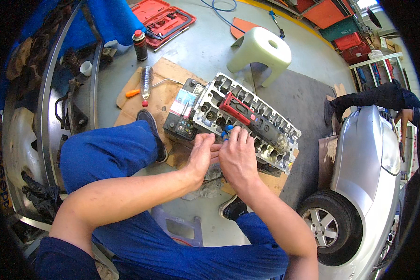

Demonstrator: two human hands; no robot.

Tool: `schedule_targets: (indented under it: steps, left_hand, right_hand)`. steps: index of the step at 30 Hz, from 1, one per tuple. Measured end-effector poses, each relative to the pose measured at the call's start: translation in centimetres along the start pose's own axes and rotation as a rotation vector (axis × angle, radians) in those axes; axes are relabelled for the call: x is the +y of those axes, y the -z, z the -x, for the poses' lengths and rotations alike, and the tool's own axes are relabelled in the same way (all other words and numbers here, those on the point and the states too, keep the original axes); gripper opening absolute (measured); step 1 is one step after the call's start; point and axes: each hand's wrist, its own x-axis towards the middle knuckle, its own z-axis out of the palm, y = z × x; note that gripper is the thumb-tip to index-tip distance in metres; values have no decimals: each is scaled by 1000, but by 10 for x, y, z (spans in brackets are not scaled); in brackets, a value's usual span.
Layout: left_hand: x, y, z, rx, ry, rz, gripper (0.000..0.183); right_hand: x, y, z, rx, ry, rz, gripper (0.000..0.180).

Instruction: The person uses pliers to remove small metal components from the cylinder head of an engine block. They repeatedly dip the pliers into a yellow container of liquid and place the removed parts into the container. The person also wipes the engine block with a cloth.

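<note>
An aluminium engine cylinder head [203, 120] lies before me, its left end by a black car battery [173, 122]. A red and black work light [243, 113] rests lengthwise on top of it. My right hand [238, 150] is closed around a small blue tool [226, 132] at the near edge of the cylinder head; its lower part is hidden by my fingers. My left hand [202, 148] is close beside the right, thumb and forefinger together, other fingers reaching to the right hand. Whether it holds anything cannot be seen.
A plastic bottle [146, 82] and an orange-handled screwdriver [133, 93] lie on cardboard [126, 113]. Behind are a spray can [140, 47], a red tool case [192, 19] and a pale stool [266, 45]. A metal rack [49, 101] stands left; a silver car [357, 147] and another person [374, 98] are right.
</note>
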Motion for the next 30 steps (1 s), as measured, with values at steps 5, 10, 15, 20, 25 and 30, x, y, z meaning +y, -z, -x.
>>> schedule_targets:
  steps: [5,10,15,20,25,30]
  left_hand:
    - [-2,0,0,26,18,-14,35]
    - [0,-1,1,6,15,-24,33]
    - [2,-6,0,-6,-1,-12,30]
    - [2,-8,1,-34,-27,4,28]
    - [3,-6,0,-18,-49,13,27]
    - [4,-10,2,-19,-36,-19,25]
  right_hand:
    - [-5,1,0,-44,26,53,35]
    - [-2,0,1,-60,-16,-1,36]
    - [7,4,0,-52,-62,-84,33]
    - [11,6,0,-48,-90,-134,30]
    - [11,4,-5,-7,-90,-129,29]
    - [16,4,-1,38,-103,-196,25]
